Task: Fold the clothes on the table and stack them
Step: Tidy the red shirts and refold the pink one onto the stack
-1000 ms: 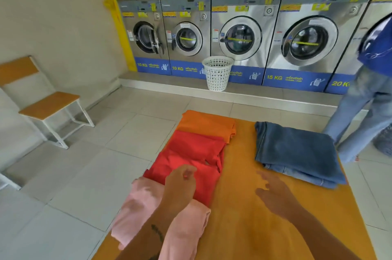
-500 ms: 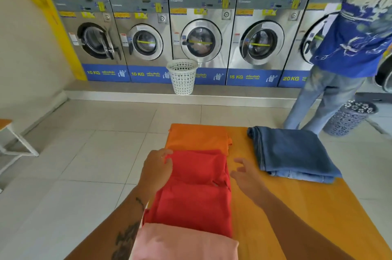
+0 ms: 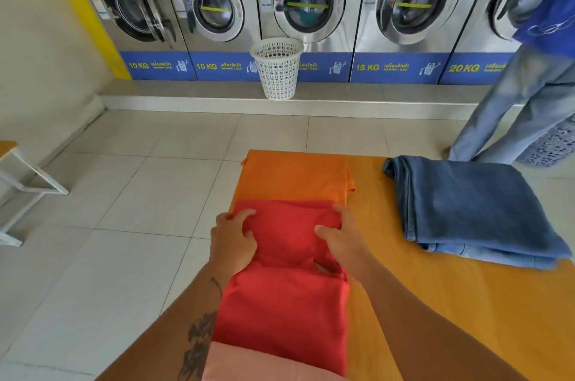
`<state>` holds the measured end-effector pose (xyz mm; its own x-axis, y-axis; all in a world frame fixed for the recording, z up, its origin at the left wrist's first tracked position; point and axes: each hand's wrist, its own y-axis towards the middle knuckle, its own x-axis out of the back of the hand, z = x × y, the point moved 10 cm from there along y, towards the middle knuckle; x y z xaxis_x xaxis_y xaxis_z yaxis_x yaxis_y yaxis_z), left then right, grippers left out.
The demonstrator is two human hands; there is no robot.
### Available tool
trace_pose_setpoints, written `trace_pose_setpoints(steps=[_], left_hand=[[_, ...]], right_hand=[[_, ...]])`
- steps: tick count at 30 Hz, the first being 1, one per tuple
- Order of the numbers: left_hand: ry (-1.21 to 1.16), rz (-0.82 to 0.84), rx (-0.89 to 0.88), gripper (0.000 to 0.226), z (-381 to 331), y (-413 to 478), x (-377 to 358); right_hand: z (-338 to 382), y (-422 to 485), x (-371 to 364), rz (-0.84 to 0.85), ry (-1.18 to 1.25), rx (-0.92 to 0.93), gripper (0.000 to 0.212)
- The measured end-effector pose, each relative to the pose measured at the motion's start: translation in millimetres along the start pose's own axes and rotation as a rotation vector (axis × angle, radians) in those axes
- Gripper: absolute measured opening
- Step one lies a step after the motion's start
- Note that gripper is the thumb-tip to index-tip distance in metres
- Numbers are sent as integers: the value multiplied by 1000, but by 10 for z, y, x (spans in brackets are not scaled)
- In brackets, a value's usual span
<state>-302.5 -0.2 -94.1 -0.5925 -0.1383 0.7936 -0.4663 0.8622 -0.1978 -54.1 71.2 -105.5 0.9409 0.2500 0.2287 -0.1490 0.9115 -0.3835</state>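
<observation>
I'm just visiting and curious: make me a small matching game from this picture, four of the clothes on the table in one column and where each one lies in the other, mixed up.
Things:
1. orange garment
2. red garment
3. pink garment
4. folded jeans

Places:
A. under both hands
B. nearest the camera, at the bottom edge
C. alone on the table's right side
D. far end of the left row

Pairs: 1-D, 2-A, 3-B, 4-C
</observation>
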Motion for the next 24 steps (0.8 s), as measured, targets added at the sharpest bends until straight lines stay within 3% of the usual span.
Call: trace_pose_setpoints(steps=[6,10,18,24], left_hand=[[-177,89,25,54,-65,39,90],[-255,58,-65,49,-151,27,156],[-285,-215,-362,48,-433,19,512],[-379,-276,-375,48,-690,418,722]], right_hand=[[205,-93,-61,-5,-111,86,57],[318,-150,-61,-30,-203,171,55],[713,-227,0,-157,-325,397,61],[1249,76,130,-268,-322,451,58]])
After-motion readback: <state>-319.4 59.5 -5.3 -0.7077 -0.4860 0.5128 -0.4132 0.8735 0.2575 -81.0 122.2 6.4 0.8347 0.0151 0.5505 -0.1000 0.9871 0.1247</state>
